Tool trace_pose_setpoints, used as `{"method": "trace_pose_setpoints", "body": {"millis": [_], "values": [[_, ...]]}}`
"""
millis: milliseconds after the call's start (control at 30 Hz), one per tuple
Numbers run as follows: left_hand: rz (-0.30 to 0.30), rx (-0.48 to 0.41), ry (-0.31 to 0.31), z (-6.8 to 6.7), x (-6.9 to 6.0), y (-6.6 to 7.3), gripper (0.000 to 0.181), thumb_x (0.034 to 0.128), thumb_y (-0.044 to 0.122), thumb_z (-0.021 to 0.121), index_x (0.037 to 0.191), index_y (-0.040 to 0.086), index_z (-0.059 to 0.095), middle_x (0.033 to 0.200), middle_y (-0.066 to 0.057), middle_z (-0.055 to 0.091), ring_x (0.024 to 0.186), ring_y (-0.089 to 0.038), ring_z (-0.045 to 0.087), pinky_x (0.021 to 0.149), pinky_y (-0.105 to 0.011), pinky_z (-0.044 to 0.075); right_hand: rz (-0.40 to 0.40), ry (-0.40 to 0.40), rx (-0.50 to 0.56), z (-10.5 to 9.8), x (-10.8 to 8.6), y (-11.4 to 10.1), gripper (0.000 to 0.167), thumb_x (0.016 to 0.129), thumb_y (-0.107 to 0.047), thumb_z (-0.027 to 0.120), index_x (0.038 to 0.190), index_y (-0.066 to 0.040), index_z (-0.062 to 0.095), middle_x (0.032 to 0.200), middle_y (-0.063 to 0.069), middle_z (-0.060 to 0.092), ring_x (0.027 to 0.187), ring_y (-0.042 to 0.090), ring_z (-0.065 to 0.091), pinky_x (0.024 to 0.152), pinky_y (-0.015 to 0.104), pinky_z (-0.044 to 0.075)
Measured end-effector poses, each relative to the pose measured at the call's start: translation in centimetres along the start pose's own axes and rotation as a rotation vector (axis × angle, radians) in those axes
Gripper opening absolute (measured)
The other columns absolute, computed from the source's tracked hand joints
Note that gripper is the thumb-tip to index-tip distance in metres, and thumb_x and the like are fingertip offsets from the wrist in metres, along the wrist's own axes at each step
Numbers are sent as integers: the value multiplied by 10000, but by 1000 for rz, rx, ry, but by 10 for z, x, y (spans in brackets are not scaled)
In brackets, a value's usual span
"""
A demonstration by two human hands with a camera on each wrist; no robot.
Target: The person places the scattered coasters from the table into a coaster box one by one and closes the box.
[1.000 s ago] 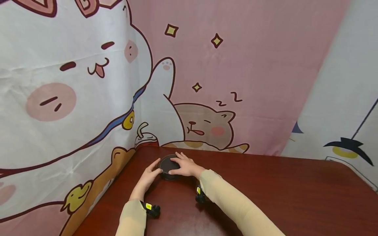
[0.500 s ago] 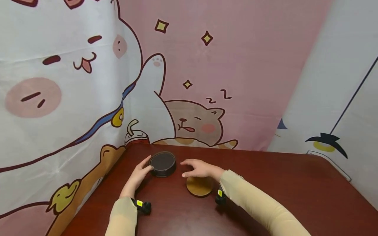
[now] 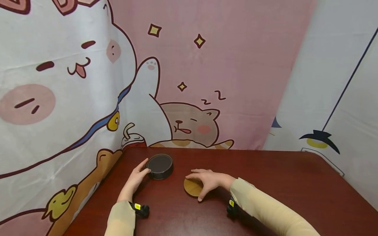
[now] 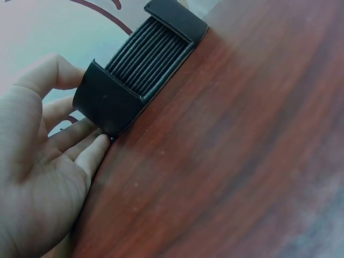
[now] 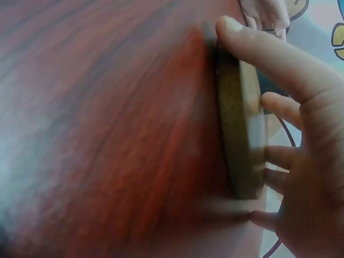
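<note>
A black round coaster holder (image 3: 160, 164) stands on the table at the far left. In the left wrist view several thin dark coasters (image 4: 153, 56) are stacked inside it. My left hand (image 3: 135, 180) grips the holder's left side, thumb and fingers placed about its wall. To the right lies a flat round wooden disc (image 3: 192, 187). Over it my right hand (image 3: 211, 181) spreads, fingers along the far edge and thumb by the near edge. In the right wrist view, the disc's thick rim (image 5: 231, 129) shows between thumb and fingers; firm contact is not clear.
The dark red wooden table (image 3: 283, 186) extends to the right. A printed cloth (image 3: 236, 72) with cartoon animals hangs behind it and down its left side. Each wrist carries a small black camera (image 3: 141, 210).
My right hand has come off the holder, moved right and opened round the wooden disc, which was hidden a second ago. My left hand stays at the holder. The head view has turned slightly.
</note>
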State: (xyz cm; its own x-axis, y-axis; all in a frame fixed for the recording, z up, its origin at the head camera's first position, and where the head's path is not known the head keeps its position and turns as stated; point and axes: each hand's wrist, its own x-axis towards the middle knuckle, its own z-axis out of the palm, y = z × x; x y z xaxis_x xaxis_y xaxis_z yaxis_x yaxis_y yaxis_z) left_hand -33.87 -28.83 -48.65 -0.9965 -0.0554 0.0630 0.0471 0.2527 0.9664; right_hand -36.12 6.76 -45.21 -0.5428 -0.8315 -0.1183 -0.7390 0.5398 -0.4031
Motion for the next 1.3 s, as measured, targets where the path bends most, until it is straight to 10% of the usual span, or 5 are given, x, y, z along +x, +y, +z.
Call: {"method": "trace_pose_setpoints", "body": {"millis": [767, 1300], "values": [[-18, 15, 3, 0, 3, 0, 665, 893, 97, 572, 1517, 111, 341, 1543, -179, 293, 1426, -345, 206, 1119, -543, 203, -124, 153, 50, -7, -1, 13, 890, 603, -395, 874, 1403, -257, 511, 1413, 19, 417, 1254, 175, 407, 1005, 346, 388], [8, -12, -22, 0, -1, 3, 689, 905, 60, 549, 1531, 50, 261, 1561, -205, 233, 1437, -355, 165, 1134, -524, 166, -113, 189, -4, -46, -11, -1, 898, 608, -408, 863, 1418, -256, 503, 1458, 87, 401, 1332, 220, 352, 1035, 416, 365]]}}
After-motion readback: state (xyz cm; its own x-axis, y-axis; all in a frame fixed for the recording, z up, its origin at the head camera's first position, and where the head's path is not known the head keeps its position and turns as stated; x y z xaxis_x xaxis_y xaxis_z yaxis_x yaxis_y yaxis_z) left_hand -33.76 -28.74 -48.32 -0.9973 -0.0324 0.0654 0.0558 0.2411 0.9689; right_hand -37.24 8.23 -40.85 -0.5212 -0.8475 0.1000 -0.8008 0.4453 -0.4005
